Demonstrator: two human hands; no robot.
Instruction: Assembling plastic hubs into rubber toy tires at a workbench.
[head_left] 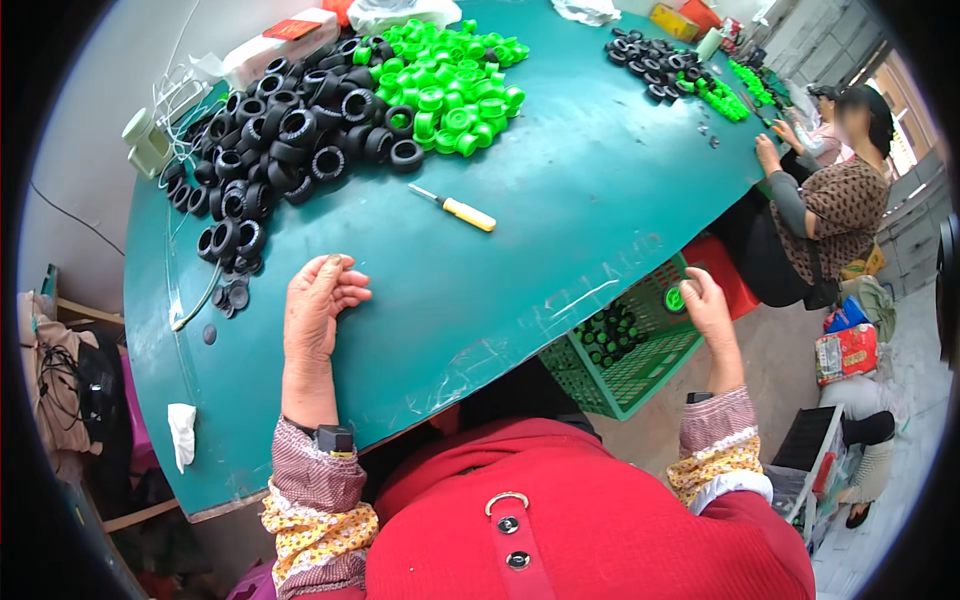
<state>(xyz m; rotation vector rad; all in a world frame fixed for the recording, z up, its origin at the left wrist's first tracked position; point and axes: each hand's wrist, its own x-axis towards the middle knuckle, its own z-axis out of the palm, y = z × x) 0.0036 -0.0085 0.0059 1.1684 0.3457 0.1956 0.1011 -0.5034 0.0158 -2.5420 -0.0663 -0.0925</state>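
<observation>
The right hand (708, 303) hangs over the green crate (655, 374), a green-hubbed wheel (675, 299) just left of its bent fingertips — pinched or released, I cannot tell. The left hand (318, 305) is well apart over the teal table (570, 190), fingers loosely curled, nothing visible in them. Beyond — a slanted yellow screwdriver (465, 212), then black tyres (290, 153) and green hubs (460, 118).

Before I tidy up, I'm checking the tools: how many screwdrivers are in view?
1: a yellow-handled screwdriver lies on the teal table near the black tires; others may be hidden.
</observation>
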